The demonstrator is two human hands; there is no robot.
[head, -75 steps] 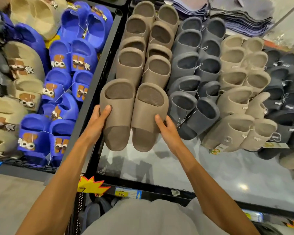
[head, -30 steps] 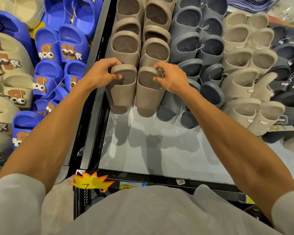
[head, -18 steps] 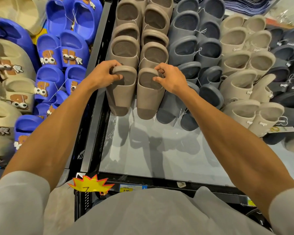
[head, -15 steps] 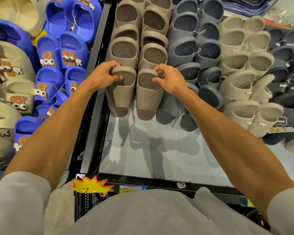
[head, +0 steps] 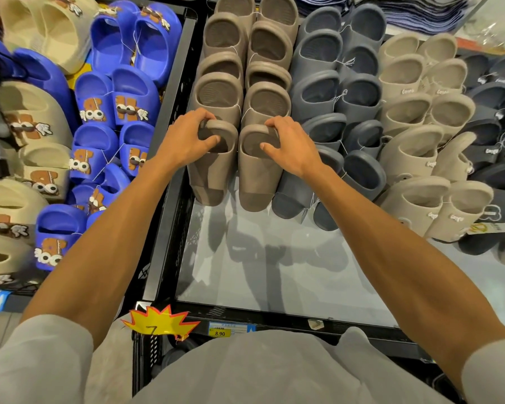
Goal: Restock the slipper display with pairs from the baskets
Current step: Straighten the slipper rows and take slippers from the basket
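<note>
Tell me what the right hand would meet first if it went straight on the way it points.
The right hand, gripping the front taupe slipper, points up the row. It would likely meet the next taupe slipper behind it first, though depth is unclear.

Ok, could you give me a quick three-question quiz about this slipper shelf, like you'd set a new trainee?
1. True or false: the left hand and the right hand each grip one slipper of the brown pair.
2. Which slippers sit directly to the right of that pair? A blue, B dark grey, C black.
3. Fill in: the price label on the front rail reads ___.
Key: 1 true; 2 B, the dark grey slippers; 3 8.90.
</note>
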